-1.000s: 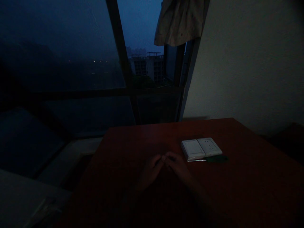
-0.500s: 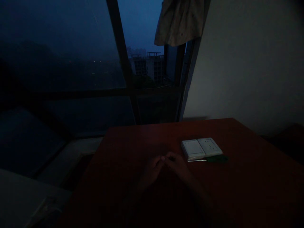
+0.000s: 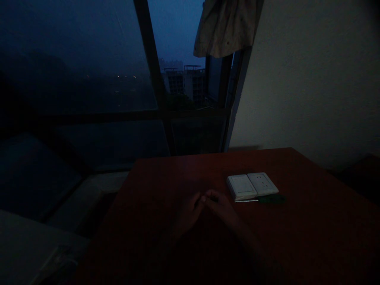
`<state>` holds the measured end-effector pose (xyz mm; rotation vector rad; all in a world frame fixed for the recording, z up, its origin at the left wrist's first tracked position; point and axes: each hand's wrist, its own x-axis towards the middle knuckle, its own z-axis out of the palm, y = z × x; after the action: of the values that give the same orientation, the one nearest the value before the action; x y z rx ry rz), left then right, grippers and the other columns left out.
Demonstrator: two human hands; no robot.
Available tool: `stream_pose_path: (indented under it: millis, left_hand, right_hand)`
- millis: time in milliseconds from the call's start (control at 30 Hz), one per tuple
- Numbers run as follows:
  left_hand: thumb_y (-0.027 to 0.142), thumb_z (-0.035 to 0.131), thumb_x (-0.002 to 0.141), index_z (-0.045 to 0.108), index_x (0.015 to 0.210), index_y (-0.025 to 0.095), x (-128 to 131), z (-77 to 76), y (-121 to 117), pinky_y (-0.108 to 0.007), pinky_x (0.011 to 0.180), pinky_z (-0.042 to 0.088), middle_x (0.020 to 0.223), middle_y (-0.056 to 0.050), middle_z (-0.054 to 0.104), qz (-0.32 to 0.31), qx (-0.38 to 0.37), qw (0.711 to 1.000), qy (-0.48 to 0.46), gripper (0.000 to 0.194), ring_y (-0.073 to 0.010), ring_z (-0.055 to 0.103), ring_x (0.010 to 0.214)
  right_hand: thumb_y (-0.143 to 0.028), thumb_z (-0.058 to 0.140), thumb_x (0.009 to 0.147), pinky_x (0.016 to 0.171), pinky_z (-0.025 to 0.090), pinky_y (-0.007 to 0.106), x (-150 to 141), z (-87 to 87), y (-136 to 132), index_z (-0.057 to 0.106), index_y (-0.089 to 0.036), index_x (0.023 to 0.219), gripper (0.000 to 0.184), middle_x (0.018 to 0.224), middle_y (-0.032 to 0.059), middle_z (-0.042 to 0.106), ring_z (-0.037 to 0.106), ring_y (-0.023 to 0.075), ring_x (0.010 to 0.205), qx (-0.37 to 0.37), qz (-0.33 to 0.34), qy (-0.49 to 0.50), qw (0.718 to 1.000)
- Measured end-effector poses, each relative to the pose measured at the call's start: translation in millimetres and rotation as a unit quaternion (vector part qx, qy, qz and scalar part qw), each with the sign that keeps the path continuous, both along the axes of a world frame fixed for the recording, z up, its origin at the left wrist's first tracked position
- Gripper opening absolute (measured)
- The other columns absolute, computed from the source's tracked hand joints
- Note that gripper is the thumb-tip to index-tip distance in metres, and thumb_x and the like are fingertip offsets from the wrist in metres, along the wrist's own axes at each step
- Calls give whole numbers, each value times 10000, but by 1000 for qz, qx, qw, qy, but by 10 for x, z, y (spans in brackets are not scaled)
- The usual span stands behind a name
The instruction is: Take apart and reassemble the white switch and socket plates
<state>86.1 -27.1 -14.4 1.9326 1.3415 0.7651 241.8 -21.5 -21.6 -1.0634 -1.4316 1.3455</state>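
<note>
Head camera: the left hand (image 3: 190, 210) and the right hand (image 3: 220, 206) meet above the table (image 3: 178, 170), fingers curled inward and tips seeming to touch. How far each grip is closed, and whether anything small is pinched there, I cannot tell in this gloom. If something is, poor light could let it slip unseen. Just beyond the right hand, nearer to it than to the left, lie a white wall switch (image 3: 242, 186) and a white wall socket (image 3: 263, 183), side by side, with a screwdriver (image 3: 261, 199) along their near edge. A careless sweep of the right wrist could knock the screwdriver or shove the plates askew, since the tabletop looks smooth. Both plates are squarish and look like hard plastic, the socket pierced by dark slots; the screwdriver pairs a shiny, thin shaft with a dark green handle. Farther out hangs creased cloth (image 3: 225, 33), beside a matt, faintly rough wall (image 3: 303, 79).
</note>
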Motion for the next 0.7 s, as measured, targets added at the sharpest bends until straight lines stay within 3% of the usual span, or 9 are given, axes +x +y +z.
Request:
stream_pose_path:
  millis: [100,267,700]
  left_hand:
    - [408,406,926,599,988,220,-16,-16,2,-287,757,421,959,-47,663,9,18,999,27,277,-215,602,866]
    - [331,437,911,603,897,223,-35,8,13,-257,655,392,823,-10,652,-5,45,996,76,199,-180,593,737]
    - [300,373,954,610,933,215,-20,80,-13,-253,677,412,873,-30,679,-21,71,989,130,253,-178,630,775]
  right_hand:
    - [-455,624,778,639,397,233,-2,-8,0,603,-197,804,261,729,-28,555,501,117,676,2,8,12,1000]
    - [-443,645,763,644,399,237,2,-40,6,607,-201,807,249,732,-29,579,526,125,684,-3,22,18,1000]
    - [-451,646,757,635,400,245,6,-107,37,595,-211,789,247,727,-25,572,514,132,680,-11,19,27,999]
